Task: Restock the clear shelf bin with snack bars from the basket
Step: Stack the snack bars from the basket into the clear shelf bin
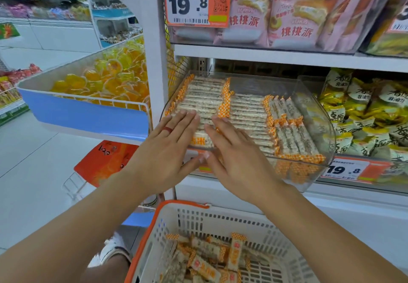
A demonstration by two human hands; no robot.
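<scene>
Basket: at 6 o'clock, nearest; white with an orange rim, loose snack bars lying in its bottom.
Left hand: fingers straight, flat on the bars at the bin's front-left; holds nothing; red ring.
Right hand: fingers straight, pressing on bars just beside the left hand; holds nothing.
Clear shelf bin: at 12 o'clock on the shelf, rows of bars inside.
Price tag: upper shelf, reads 19.8.

Pink pie packs fill the shelf above behind a 19.8 price tag, yellow-green packets sit at right, and orange jelly cups fill a blue-fronted bin at left.
</scene>
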